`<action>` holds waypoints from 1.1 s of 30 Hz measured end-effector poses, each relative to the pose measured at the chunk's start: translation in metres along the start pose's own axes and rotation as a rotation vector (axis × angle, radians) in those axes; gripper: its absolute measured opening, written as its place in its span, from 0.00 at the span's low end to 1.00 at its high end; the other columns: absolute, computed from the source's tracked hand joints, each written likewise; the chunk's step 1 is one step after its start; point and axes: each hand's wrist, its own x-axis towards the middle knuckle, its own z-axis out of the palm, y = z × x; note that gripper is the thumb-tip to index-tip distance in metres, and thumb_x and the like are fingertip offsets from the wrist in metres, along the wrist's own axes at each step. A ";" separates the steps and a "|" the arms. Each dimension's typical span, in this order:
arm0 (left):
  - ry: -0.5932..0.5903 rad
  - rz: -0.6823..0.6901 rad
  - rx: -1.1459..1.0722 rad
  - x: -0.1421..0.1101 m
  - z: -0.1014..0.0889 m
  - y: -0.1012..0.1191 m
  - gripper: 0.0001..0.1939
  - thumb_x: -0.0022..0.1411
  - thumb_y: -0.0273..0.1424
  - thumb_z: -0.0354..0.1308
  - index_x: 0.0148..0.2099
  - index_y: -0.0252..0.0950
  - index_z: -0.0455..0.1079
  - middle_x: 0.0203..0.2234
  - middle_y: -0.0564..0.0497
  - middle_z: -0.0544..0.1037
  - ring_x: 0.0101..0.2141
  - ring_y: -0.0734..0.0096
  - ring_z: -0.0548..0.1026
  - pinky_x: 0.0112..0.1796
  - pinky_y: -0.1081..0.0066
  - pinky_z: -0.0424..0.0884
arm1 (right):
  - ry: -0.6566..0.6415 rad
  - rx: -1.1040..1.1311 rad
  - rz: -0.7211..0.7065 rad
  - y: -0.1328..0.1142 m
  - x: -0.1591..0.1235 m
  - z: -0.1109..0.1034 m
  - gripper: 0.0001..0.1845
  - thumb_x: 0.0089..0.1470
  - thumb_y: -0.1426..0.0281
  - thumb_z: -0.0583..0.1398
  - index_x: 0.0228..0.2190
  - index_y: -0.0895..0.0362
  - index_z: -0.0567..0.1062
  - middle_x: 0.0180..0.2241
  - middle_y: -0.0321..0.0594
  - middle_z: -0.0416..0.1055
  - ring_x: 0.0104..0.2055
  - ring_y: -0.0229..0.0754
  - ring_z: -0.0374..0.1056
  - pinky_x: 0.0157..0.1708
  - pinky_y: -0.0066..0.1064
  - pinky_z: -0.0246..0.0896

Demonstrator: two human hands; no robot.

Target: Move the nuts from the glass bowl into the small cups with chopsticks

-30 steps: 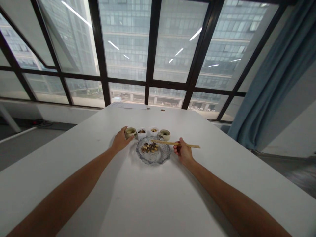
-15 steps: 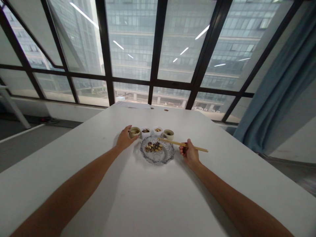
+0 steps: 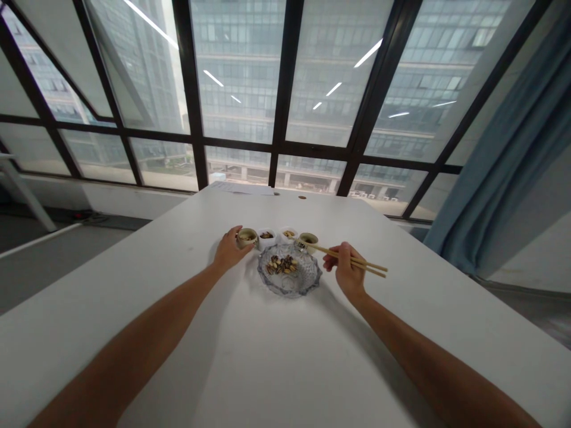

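My left hand [image 3: 229,249] wraps round the small beige cup [image 3: 247,239] at the left end of a row, thumb at its front and fingers behind. In my right hand [image 3: 348,266] are wooden chopsticks [image 3: 372,268], their tips at the rim of the beige cup [image 3: 307,240] at the right end. Whether the tips pinch anything is too small to tell. Between those cups stand two white dishes, one with dark seeds [image 3: 266,235], the other with pale nuts [image 3: 288,233]. A clear glass bowl [image 3: 307,280] in front holds mixed seeds and nuts [image 3: 282,265].
The white table [image 3: 267,362] reaches to dark-framed windows [image 3: 279,83]. Paper sheets [image 3: 243,189] lie at its far edge. A blue curtain [image 3: 486,166] hangs on the right.
My right hand has moved the chopsticks rightward, from over the glass bowl's far rim to the right-hand cup, and the sticks now show apart. My left hand stays at the left cup.
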 end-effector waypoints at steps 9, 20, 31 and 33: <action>0.002 -0.007 0.006 0.000 0.001 0.000 0.35 0.54 0.40 0.70 0.61 0.36 0.64 0.55 0.40 0.76 0.53 0.52 0.75 0.56 0.54 0.71 | -0.106 -0.078 -0.011 0.003 0.052 0.020 0.33 0.48 0.37 0.64 0.25 0.56 0.74 0.19 0.37 0.73 0.18 0.37 0.68 0.17 0.27 0.64; 0.002 -0.006 0.004 0.000 0.000 0.000 0.34 0.54 0.41 0.70 0.60 0.37 0.65 0.54 0.40 0.76 0.53 0.52 0.75 0.56 0.54 0.71 | -0.540 -0.373 -0.024 -0.059 0.053 -0.012 0.27 0.49 0.45 0.69 0.22 0.57 0.78 0.18 0.41 0.75 0.17 0.39 0.69 0.15 0.25 0.61; 0.004 0.001 0.001 0.000 -0.002 -0.001 0.33 0.54 0.41 0.69 0.59 0.38 0.65 0.54 0.41 0.77 0.53 0.53 0.76 0.56 0.54 0.71 | -0.724 -0.421 -0.006 -0.073 0.047 -0.006 0.22 0.49 0.51 0.70 0.20 0.56 0.78 0.15 0.38 0.73 0.18 0.40 0.70 0.16 0.25 0.62; 0.002 0.001 0.003 0.000 -0.002 -0.001 0.33 0.54 0.41 0.69 0.59 0.38 0.65 0.54 0.41 0.77 0.53 0.52 0.76 0.55 0.54 0.71 | -0.733 -0.434 -0.015 -0.071 0.047 -0.007 0.23 0.51 0.50 0.69 0.20 0.56 0.78 0.15 0.38 0.73 0.18 0.39 0.70 0.17 0.25 0.62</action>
